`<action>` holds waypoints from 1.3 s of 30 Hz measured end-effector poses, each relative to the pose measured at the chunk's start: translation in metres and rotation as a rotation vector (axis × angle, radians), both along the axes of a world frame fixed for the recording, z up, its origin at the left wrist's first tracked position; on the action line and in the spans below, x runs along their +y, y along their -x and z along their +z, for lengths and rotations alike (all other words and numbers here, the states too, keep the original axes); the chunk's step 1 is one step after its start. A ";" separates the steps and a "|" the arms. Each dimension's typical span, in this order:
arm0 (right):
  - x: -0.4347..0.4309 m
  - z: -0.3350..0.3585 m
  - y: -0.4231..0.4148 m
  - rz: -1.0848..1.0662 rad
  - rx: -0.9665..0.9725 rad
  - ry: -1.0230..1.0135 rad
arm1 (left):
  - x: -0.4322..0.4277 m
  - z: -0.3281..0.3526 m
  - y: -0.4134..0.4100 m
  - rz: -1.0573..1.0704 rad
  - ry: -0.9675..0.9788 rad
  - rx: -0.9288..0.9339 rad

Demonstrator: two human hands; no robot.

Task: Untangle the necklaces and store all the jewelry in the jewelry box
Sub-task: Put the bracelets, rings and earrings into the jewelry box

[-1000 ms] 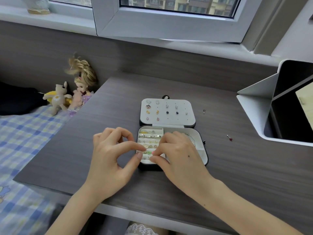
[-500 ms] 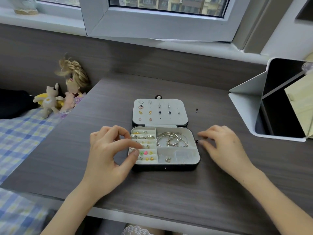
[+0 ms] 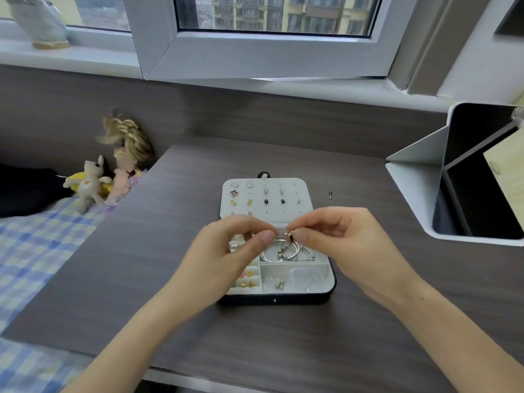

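Dark wood table [image 3: 170,279] by the window: right hand [image 3: 348,242] is back from the right with the little red stud [image 3: 291,236], left hand [image 3: 226,251] pinching it too, just over the open jewelry box [image 3: 326,295]. Another stud [image 3: 330,194] lies right of the lid, so not done.

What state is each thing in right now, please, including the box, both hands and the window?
jewelry box: open, lid laid back flat on the desk.
right hand: pinches a small dark-tipped piece above the box.
left hand: fingertips curled together beside it; hold unclear.
bangles: lying inside the box, rear right.
loose stud: lying on the desk, outside the box.
window: sash ajar.
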State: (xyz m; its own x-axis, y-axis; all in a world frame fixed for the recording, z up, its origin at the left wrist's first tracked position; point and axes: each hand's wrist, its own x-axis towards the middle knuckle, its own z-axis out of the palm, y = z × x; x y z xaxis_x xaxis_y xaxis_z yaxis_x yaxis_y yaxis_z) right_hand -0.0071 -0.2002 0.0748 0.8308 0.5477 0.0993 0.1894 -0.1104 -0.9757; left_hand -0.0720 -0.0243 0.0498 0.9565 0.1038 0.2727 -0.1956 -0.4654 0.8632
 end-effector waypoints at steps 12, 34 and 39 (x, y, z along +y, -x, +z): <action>0.025 0.004 -0.011 0.068 -0.427 -0.012 | 0.022 0.025 -0.015 -0.234 0.529 0.270; 0.061 -0.007 -0.077 -0.146 -0.255 0.353 | 0.070 0.024 -0.062 0.252 0.224 0.105; 0.092 -0.022 -0.098 -0.129 -0.338 0.656 | 0.063 -0.010 -0.075 0.349 0.377 0.031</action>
State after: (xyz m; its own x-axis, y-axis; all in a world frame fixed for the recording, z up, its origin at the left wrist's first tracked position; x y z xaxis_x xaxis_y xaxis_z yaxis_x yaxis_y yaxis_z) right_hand 0.0913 -0.1079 0.0528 0.8746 0.4825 0.0467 0.4130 -0.6912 -0.5930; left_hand 0.0028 0.0391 0.0403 0.8543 0.5040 0.1271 -0.0563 -0.1535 0.9865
